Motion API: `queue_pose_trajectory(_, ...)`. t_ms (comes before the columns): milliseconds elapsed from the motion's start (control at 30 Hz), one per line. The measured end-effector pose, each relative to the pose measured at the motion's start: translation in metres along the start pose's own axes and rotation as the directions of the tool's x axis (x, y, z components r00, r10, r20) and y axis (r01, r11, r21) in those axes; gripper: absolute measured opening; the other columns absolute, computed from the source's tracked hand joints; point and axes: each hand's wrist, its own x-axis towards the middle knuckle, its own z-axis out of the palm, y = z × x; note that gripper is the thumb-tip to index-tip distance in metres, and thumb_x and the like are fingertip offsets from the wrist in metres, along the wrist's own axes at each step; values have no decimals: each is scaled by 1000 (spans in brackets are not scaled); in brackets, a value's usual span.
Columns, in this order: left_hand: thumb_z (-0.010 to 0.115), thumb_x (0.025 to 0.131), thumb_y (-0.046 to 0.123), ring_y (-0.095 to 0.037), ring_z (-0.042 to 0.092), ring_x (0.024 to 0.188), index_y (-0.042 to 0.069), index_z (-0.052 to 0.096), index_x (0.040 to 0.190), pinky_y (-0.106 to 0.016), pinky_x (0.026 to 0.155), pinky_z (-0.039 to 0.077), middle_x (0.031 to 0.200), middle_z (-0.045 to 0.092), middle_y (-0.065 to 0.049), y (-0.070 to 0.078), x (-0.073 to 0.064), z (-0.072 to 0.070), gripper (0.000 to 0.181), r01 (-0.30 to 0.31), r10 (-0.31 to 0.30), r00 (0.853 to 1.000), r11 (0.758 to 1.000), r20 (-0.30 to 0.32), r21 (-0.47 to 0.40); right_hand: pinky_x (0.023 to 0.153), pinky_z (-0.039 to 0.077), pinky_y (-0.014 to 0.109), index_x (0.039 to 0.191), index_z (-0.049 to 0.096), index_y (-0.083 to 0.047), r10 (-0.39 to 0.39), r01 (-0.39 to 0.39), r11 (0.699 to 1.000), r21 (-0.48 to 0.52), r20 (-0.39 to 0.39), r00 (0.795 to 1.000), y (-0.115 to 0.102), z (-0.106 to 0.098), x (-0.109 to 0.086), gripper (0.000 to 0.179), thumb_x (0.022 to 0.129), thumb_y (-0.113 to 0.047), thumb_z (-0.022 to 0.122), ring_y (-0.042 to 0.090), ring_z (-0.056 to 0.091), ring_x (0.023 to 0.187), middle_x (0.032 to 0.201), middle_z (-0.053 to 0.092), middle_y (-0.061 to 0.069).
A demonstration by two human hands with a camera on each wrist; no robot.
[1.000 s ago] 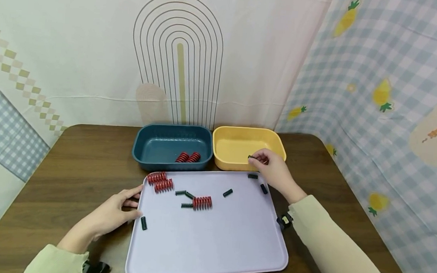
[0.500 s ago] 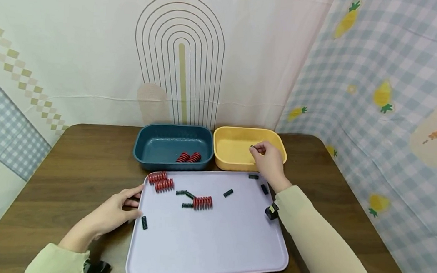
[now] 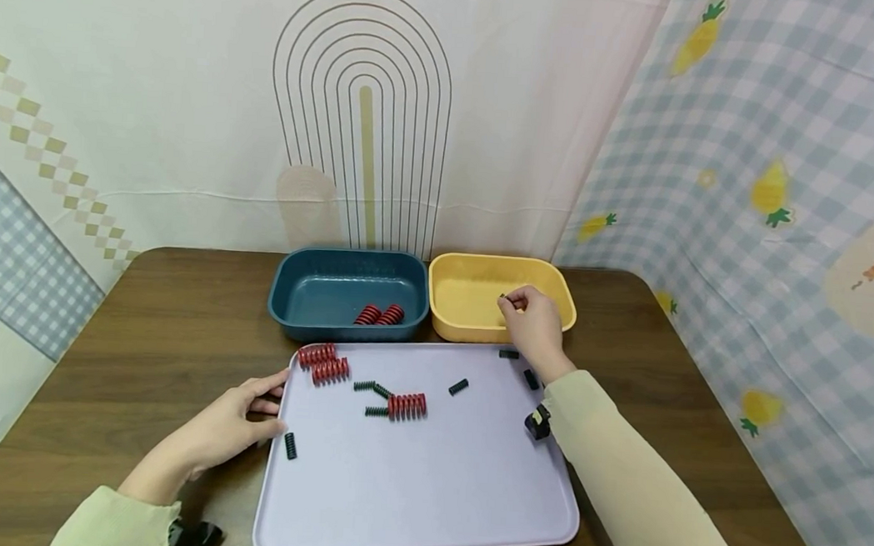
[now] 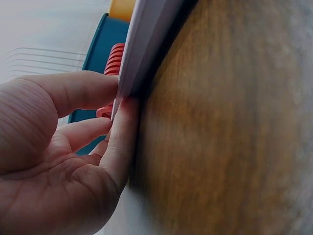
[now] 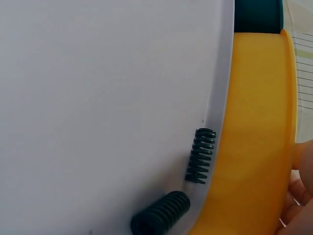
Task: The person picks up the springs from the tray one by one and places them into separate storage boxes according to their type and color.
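My right hand (image 3: 539,328) is over the yellow bin (image 3: 463,333), pinching a small dark green spring (image 3: 504,296); only its tip shows at the fingertips. My left hand (image 3: 226,425) grips the left rim of the pale lilac tray (image 3: 424,489). In the left wrist view its thumb and fingers hold the tray edge (image 4: 131,63) from both sides. On the tray lie three larger red springs, one of them a red spring (image 3: 407,406) near the middle, and several small green springs. One green spring (image 3: 290,445) lies beside my left thumb.
A dark blue bin (image 3: 313,330) with two red springs (image 3: 380,315) in it stands left of the yellow one. Two green springs (image 5: 200,156) lie by the tray's far right corner. The wooden table (image 3: 139,355) is backed by hanging cloth.
My right hand has moved slightly forward and further over the yellow bin, still holding the small green spring. My left hand stays at the tray rim.
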Motion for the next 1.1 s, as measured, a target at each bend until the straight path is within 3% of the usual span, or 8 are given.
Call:
queue_pose_trajectory(233,71,88,8,-30,52,111,3,31,151,-26,80,51,131,44,-19,1,0,0,75,0,0,1000,1000,-1,9,71,46,38,97,66,-10,2,-2,1000,0,8,1000,1,1,1,19,94,-29,65,24,57,84,93,63,6)
queue_pose_trajectory(467,71,88,8,-29,52,111,3,30,151,-26,80,51,131,44,-18,1,0,1,75,3,-3,1000,1000,2,6,90,45,47,121,63,-4,-2,1,1000,21,50,999,5,-3,0,40,94,-33,65,30,55,109,117,62,11)
queue_pose_trajectory(667,71,87,8,-30,52,111,2,30,151,-26,80,51,131,44,-19,-1,0,0,75,-17,17,1000,1000,-3,3,91,44,46,126,59,-5,-15,11,998,67,55,998,8,-12,-5,46,92,-37,66,30,53,111,121,60,13)
queue_pose_trajectory(900,71,88,9,-29,52,110,3,31,151,-26,80,50,132,44,-18,2,0,0,75,8,-8,1000,1000,-1,24,91,44,45,126,60,-6,-73,68,992,102,41,997,10,-23,-13,51,90,-41,68,31,53,110,123,60,13)
queue_pose_trajectory(1100,71,88,9,-28,52,110,4,30,151,-26,80,50,132,44,-18,2,0,1,75,17,-17,1000,999,-2,33,89,46,45,127,59,-5,-128,118,984,132,76,989,9,-32,-23,55,87,-41,71,33,53,110,122,60,15)
